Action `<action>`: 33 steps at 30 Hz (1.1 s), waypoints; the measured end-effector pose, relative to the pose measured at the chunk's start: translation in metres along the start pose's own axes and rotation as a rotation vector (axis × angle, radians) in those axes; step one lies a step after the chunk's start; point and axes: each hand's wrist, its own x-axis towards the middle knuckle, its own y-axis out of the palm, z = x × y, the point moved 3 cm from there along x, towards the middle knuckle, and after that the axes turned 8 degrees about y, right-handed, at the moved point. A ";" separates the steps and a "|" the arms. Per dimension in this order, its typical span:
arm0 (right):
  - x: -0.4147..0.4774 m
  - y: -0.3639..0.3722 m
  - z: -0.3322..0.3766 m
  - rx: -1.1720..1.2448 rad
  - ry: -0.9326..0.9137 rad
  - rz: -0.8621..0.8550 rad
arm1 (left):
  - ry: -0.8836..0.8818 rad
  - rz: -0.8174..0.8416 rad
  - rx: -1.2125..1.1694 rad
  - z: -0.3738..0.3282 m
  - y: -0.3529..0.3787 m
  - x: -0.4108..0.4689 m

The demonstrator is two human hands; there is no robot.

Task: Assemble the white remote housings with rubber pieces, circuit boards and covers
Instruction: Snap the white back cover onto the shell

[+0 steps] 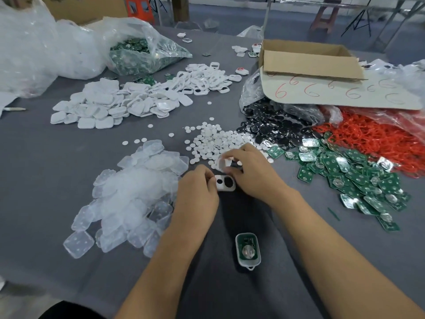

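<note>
A white remote housing [225, 183] with two dark holes lies on the grey cloth between my hands. My left hand [195, 192] pinches its left end with curled fingers. My right hand [250, 171] holds a small white piece [223, 162] just above the housing, fingers curled round it. Nearer to me lies another white housing [248, 250], open side up, with a green circuit board inside. Translucent rubber pieces [128, 199] are heaped at the left. Loose green circuit boards [358, 180] spread out at the right.
White round discs [213, 139] lie beyond my hands. White covers [110, 107] and white frames [204, 77] are piled farther back. Black parts [273, 125], red rings [368, 134], a cardboard box [308, 58] and plastic bags [46, 47] fill the back and right.
</note>
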 end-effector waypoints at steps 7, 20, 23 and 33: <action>0.005 -0.001 0.001 0.011 -0.068 -0.001 | 0.024 -0.074 -0.019 -0.003 0.001 0.004; -0.058 -0.043 0.008 0.662 -0.078 -0.111 | -0.208 0.076 -1.066 -0.016 0.002 -0.007; -0.090 -0.043 0.003 1.001 0.018 0.126 | -0.141 0.024 -1.021 -0.017 0.001 -0.026; -0.123 -0.030 0.001 1.301 0.257 -0.016 | 0.049 -0.264 -0.883 -0.021 0.010 -0.068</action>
